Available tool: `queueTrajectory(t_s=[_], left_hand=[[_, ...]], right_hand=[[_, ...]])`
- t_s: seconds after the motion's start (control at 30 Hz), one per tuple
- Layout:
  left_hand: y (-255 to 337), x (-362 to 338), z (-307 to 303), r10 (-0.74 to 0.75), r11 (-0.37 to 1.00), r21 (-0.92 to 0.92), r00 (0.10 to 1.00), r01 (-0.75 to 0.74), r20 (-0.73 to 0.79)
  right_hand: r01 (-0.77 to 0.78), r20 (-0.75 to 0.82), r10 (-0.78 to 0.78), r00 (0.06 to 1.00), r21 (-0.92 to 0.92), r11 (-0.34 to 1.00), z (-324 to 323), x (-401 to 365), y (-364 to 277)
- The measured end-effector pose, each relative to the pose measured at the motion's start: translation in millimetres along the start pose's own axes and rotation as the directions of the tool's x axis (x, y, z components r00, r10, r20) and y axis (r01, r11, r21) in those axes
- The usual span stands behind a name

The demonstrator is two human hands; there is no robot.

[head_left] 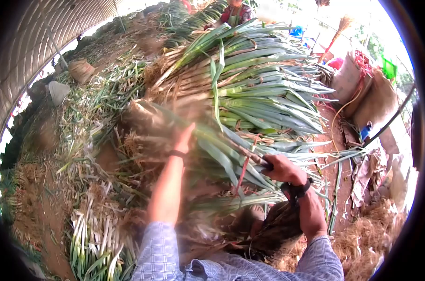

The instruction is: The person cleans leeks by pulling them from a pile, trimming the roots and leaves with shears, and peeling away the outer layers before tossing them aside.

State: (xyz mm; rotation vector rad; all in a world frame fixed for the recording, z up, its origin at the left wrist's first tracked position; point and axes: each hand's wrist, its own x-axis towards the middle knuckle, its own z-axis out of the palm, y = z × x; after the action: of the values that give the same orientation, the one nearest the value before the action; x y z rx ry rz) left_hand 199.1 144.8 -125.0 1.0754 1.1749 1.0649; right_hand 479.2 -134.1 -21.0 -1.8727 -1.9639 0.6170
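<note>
My left hand (pixel 183 139), smeared by motion, is wrapped round a bundle of leeks (pixel 208 136) at the middle of the head view. The bundle's root end blurs away to the upper left, and its green leaves spread to the lower right. In my right hand (pixel 285 169) is the black handle of a knife-like tool (pixel 252 157). Its narrow brownish length points up and left, across the leaves; its far tip is hard to make out. A thin red tie (pixel 242 174) hangs by the leaves. Just beyond my hands lies a large pile of leeks (pixel 264 89), roots to the left.
Trimmed leeks (pixel 97 243) lie at lower left, and leaf scraps (pixel 88 124) litter the ground. Root trimmings (pixel 372 234) heap at lower right. Full sacks (pixel 374 100) and a broom (pixel 336 37) stand at right. Another person (pixel 236 14) is at the far end.
</note>
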Motion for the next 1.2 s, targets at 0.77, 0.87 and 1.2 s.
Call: queueTrajectory(t_s=[0.77,0.87,1.2], left_hand=[[-117.9,-159.6,-103.9,-0.085,0.996,-0.015,0.977,0.09,0.197],[-126.2,-148.3,-111.2,0.102,0.99,0.083,0.986,-0.113,0.133],[-120.8,-115.4,-136.9,0.252,0.945,0.262,0.948,-0.197,-0.195]], right_hand=[[0.204,0.208,-0.174,0.962,-0.134,0.97,77.3,-3.7,-44.3],[0.24,0.203,-0.21,0.957,-0.14,0.961,83.7,-5.7,-43.6],[0.277,0.16,-0.27,0.949,-0.022,0.961,96.4,2.2,-44.2]])
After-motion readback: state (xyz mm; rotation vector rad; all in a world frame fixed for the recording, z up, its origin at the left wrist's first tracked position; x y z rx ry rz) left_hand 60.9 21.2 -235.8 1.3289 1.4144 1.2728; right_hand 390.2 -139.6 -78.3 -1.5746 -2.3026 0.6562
